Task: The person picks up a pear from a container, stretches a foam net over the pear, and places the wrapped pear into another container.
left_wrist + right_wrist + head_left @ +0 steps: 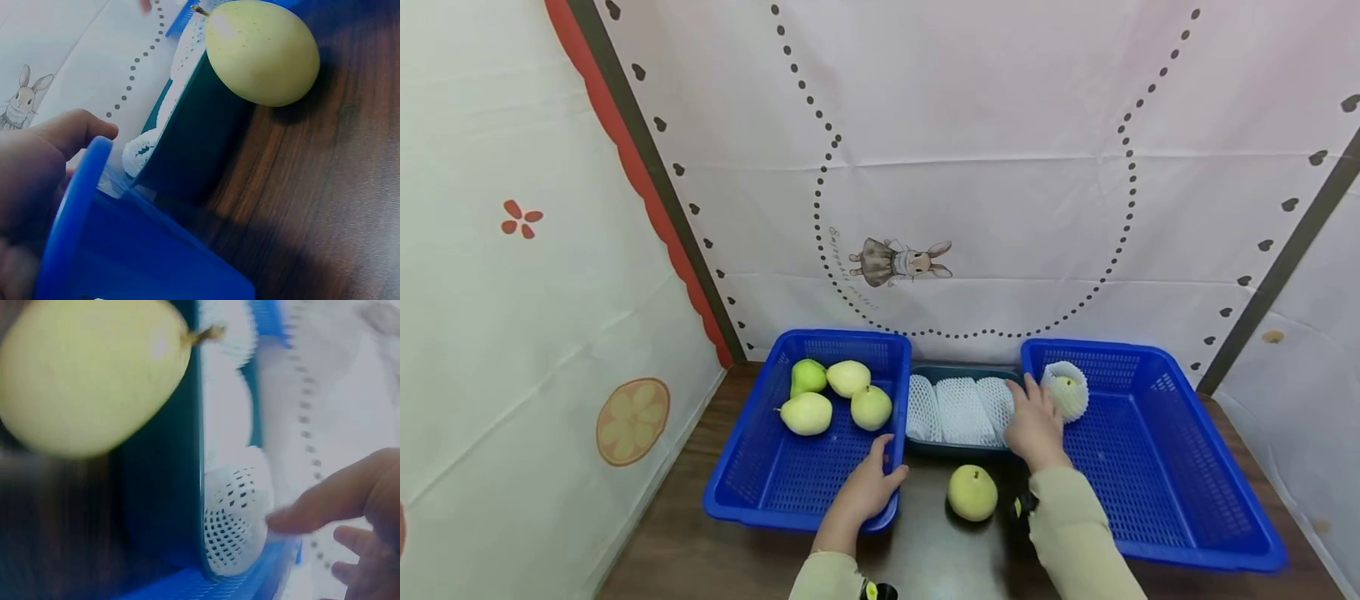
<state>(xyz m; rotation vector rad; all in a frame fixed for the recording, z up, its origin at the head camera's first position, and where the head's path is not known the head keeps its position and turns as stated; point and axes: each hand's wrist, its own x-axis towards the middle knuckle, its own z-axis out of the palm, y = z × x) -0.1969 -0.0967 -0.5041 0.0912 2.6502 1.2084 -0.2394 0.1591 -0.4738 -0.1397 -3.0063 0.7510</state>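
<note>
At the right rim of the left blue basket (805, 500) rests my left hand (867, 486), its thumb reaching over the edge; some of its fingers are hidden by the rim in the left wrist view. My right hand (1037, 423) is over the right end of a dark green tray (958, 450), fingers extended. In the right wrist view one fingertip is close to or touching a white foam net sleeve (234, 519); contact is hard to tell. More foam net sleeves (966, 410) lie in the tray. A yellow-green pear (972, 492) stands on the table before it.
Several pears (807, 414) lie inside the left basket. The right blue basket (1157, 467) holds one pear in a foam net (1066, 392) at its back left corner. A printed cloth wall (977, 208) stands behind the baskets on the brown wooden table (670, 533).
</note>
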